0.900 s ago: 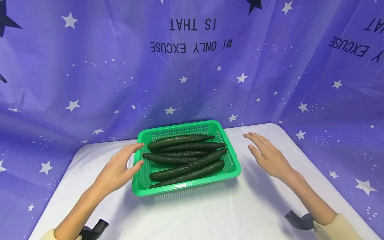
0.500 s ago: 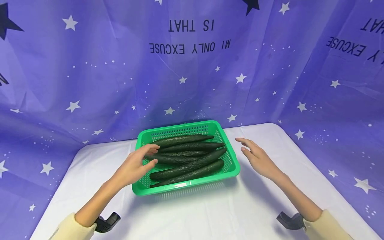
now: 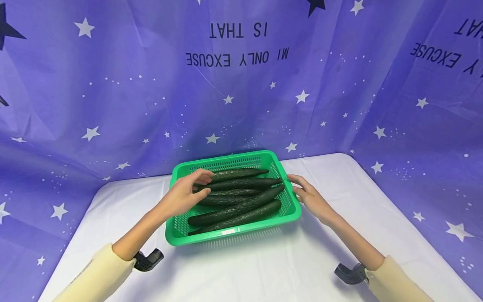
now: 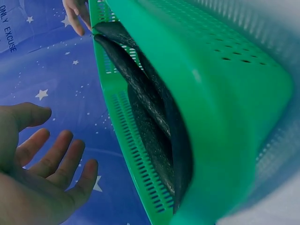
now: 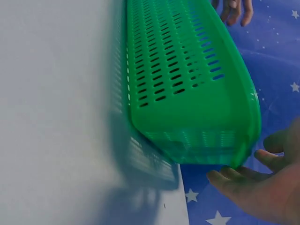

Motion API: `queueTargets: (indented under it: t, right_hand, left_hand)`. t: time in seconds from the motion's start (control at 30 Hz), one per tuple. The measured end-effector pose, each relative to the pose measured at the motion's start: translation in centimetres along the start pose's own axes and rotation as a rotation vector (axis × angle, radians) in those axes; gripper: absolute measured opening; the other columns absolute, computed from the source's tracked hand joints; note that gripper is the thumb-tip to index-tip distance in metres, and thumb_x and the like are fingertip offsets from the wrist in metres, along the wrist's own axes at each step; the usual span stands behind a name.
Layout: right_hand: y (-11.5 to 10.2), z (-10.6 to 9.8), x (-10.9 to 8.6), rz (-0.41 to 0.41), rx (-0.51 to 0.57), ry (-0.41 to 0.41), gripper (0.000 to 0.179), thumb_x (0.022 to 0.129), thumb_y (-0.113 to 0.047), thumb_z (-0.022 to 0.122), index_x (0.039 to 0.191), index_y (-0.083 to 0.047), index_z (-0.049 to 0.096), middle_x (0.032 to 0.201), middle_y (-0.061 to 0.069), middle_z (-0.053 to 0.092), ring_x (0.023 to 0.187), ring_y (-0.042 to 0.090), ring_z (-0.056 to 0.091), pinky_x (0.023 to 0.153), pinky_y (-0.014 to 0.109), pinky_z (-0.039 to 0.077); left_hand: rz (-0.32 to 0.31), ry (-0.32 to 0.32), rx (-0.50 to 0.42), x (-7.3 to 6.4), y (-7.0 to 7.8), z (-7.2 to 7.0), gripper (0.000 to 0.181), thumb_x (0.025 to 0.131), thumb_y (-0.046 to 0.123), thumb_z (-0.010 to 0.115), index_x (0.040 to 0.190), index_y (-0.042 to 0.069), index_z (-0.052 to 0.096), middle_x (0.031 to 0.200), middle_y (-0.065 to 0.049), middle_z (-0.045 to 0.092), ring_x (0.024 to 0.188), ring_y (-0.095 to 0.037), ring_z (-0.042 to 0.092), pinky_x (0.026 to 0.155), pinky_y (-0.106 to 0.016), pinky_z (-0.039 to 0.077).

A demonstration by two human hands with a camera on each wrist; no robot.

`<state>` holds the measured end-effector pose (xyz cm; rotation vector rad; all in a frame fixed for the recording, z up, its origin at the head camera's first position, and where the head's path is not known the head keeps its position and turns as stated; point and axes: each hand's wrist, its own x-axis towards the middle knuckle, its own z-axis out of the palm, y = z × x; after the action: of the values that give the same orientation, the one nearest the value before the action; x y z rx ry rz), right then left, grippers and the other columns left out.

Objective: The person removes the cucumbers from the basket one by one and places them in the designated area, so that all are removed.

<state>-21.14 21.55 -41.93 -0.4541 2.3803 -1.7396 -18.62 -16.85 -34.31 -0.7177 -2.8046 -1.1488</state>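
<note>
A green plastic basket (image 3: 264, 225) with slotted walls holds several dark green cucumbers (image 3: 241, 208), lying lengthwise and partly overlapping. My left hand (image 3: 185, 193) hovers over the basket's left part, fingers loosely bent, covering the left ends of some cucumbers. In the left wrist view that hand (image 4: 42, 183) is spread above the basket with nothing in its grasp. On the other side, my right hand (image 3: 311, 200) has its fingertips right at the basket's right rim. The right wrist view shows this hand (image 5: 267, 192) with relaxed fingers at the rim's outside corner.
The basket stands towards the back of a white-covered table (image 3: 241, 272). Purple-blue cloth (image 3: 241, 117) with stars and lettering hangs close behind it and at both sides. A black wrist device (image 3: 149, 260) sits below the left hand, another (image 3: 351, 274) below the right.
My left hand has moved right, from the basket's left rim to above the cucumbers. My right hand has come left to the right rim. Basket and cucumbers stay in place.
</note>
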Motion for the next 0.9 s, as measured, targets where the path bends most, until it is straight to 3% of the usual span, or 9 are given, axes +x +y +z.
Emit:
queueTargets:
  t: [0.13, 0.33, 0.5, 0.63, 0.9]
  right_hand:
    - [0.5, 0.5, 0.3, 0.042, -0.021, 0.033, 0.047, 0.109, -0.015, 0.037, 0.155, -0.008, 0.032, 0.155, 0.020, 0.033, 0.123, 0.039, 0.055, 0.098, 0.045, 0.047]
    - [1.3, 1.5, 0.8, 0.065, 0.011, 0.063, 0.048, 0.110, -0.015, 0.034, 0.157, -0.010, 0.027, 0.156, 0.022, 0.032, 0.136, 0.040, 0.040, 0.108, 0.052, 0.035]
    - [1.7, 1.8, 0.7, 0.066, 0.043, 0.088, 0.049, 0.110, -0.018, 0.030, 0.159, -0.013, 0.024, 0.150, 0.024, 0.038, 0.127, 0.040, 0.047, 0.103, 0.047, 0.039]
    - [2.1, 1.8, 0.5, 0.055, 0.051, 0.096, 0.049, 0.111, -0.020, 0.028, 0.159, -0.014, 0.023, 0.151, 0.023, 0.034, 0.127, 0.038, 0.046, 0.101, 0.044, 0.040]
    - [2.2, 2.1, 0.5, 0.032, 0.079, 0.084, 0.049, 0.111, -0.022, 0.027, 0.159, -0.014, 0.022, 0.156, 0.023, 0.027, 0.136, 0.041, 0.037, 0.109, 0.054, 0.031]
  left_hand:
    - [-0.013, -0.019, -0.032, 1.2, 0.1, 0.4, 0.041, 0.096, 0.008, 0.066, 0.135, 0.009, 0.056, 0.124, -0.010, 0.064, 0.117, -0.030, 0.059, 0.095, -0.052, 0.048]
    - [-0.028, -0.053, -0.046, 3.3, -0.7, 1.3, 0.040, 0.097, 0.009, 0.066, 0.135, 0.007, 0.056, 0.124, -0.013, 0.064, 0.117, -0.030, 0.058, 0.093, -0.049, 0.049]
    - [-0.043, -0.094, -0.037, 5.2, -1.8, 1.7, 0.042, 0.098, 0.009, 0.065, 0.138, 0.003, 0.053, 0.130, -0.019, 0.060, 0.123, -0.035, 0.055, 0.098, -0.051, 0.046]
    - [-0.067, -0.110, 0.003, 6.5, -2.7, 2.1, 0.043, 0.098, 0.007, 0.063, 0.140, 0.000, 0.052, 0.133, -0.020, 0.059, 0.126, -0.037, 0.053, 0.100, -0.053, 0.044]
    - [-0.141, -0.144, 0.033, 8.5, -4.1, 3.0, 0.044, 0.099, 0.004, 0.061, 0.142, 0.000, 0.050, 0.139, -0.019, 0.055, 0.131, -0.037, 0.048, 0.104, -0.054, 0.041]
